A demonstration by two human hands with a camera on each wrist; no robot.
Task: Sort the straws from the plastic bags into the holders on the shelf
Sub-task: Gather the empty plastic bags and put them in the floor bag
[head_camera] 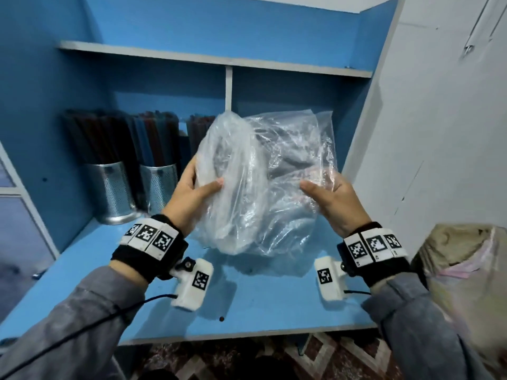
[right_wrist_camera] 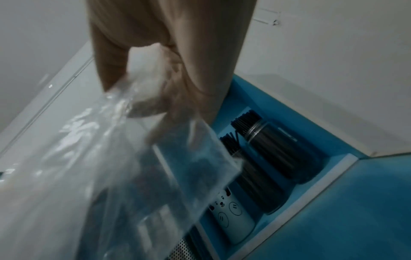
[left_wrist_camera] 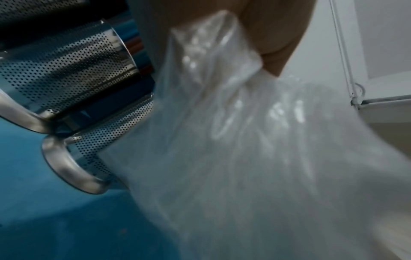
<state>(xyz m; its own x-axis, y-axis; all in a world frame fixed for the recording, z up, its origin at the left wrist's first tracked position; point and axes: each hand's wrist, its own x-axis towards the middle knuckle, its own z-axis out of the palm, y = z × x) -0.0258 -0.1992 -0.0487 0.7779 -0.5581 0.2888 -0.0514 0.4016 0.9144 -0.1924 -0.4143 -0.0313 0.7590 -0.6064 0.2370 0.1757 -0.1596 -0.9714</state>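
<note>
Both hands hold a crumpled bundle of clear plastic bags (head_camera: 255, 185) above the blue shelf board (head_camera: 260, 303). My left hand (head_camera: 204, 182) grips its left side, thumb in front and fingers behind. At the right edge my right hand (head_camera: 321, 187) pinches the plastic. No straws show inside the plastic. Two perforated metal holders (head_camera: 109, 187) (head_camera: 159, 185) packed with dark straws (head_camera: 109, 135) stand at the left. The left wrist view shows the bag (left_wrist_camera: 244, 140) against these holders (left_wrist_camera: 66, 70). In the right wrist view the fingers (right_wrist_camera: 169, 84) curl on the plastic (right_wrist_camera: 100, 167).
A third holder of straws (head_camera: 197, 124) stands partly hidden behind the bags. The right wrist view shows two dark jars of black straws (right_wrist_camera: 280, 151) and a white holder with drawn faces (right_wrist_camera: 231, 214) in a compartment. A full beige bag (head_camera: 466, 270) sits at the right.
</note>
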